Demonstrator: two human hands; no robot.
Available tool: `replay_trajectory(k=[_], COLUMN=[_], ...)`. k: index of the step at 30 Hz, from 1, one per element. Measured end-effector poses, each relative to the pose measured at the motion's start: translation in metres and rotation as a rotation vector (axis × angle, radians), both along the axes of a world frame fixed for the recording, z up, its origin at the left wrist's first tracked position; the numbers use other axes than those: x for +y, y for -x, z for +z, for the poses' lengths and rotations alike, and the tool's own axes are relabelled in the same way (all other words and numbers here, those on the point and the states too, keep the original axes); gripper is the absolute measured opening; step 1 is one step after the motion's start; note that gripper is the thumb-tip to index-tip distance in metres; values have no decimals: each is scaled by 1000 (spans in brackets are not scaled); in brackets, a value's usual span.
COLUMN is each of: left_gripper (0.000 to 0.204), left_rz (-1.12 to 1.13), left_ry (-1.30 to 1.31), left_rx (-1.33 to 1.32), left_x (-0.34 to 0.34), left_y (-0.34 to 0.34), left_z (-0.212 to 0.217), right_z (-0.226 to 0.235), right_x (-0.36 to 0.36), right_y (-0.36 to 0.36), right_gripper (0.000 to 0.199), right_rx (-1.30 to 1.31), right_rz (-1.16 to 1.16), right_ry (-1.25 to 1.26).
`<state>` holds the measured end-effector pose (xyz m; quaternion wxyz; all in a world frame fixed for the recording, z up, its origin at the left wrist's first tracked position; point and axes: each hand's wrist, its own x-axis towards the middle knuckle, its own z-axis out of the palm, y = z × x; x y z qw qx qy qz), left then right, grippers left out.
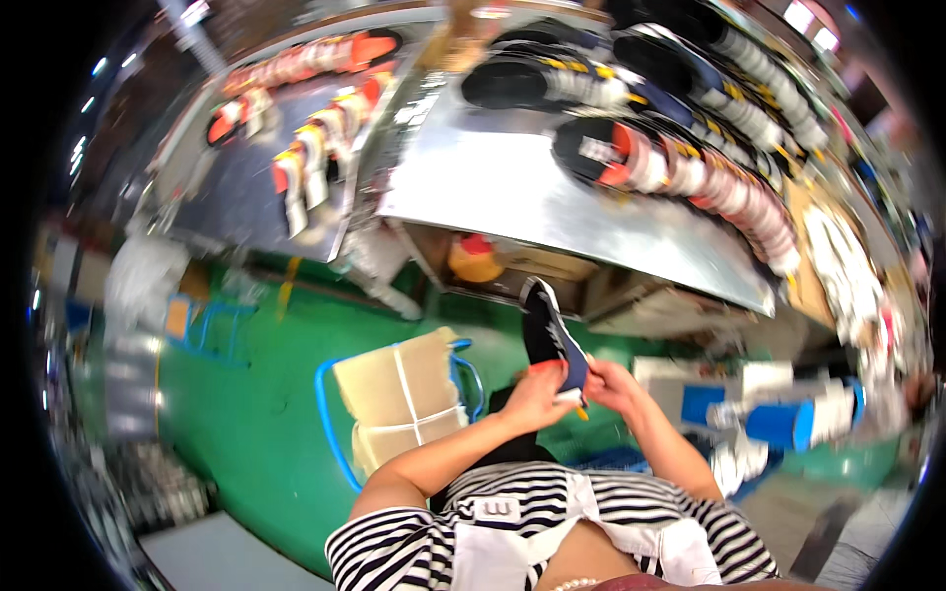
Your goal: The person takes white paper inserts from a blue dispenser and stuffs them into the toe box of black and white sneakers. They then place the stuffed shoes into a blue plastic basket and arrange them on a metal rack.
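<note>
Between my hands, in front of my body, is a dark navy and black shoe upper (548, 330) with white trim, a red patch near the opening and a yellow tab at its lower end. Its toe points away from me, toward the tables. My left hand (537, 396) is closed around the heel part from the left. On the other side, my right hand (611, 386) has its fingers closed at the upper's right edge, near the red patch. Blur hides the exact fingertip contact there.
A metal table (443, 182) ahead bears rows of nested shoe uppers (709, 177). Another metal table (232, 202) on the left holds red and white uppers (320, 138). A blue-framed chair (330, 424) with a cardboard-covered seat stands close at left. Blue bins (778, 424) are at right.
</note>
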<state>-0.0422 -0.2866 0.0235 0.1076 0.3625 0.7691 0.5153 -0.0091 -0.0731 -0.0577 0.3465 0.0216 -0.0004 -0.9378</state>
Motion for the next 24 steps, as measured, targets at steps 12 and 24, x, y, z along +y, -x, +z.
replay_trajectory(k=[12, 24], left_gripper=[46, 73], left_rz=[540, 367], left_ry=[-421, -61], left_rx=[-246, -208], left_x=[132, 297], left_y=[213, 344], left_z=[60, 36], right_z=[130, 119], right_x=[210, 459], right_y=[59, 105], right_gripper=[42, 103], right_rx=[-288, -893], right_rz=[-834, -746], right_ry=[-1925, -2970])
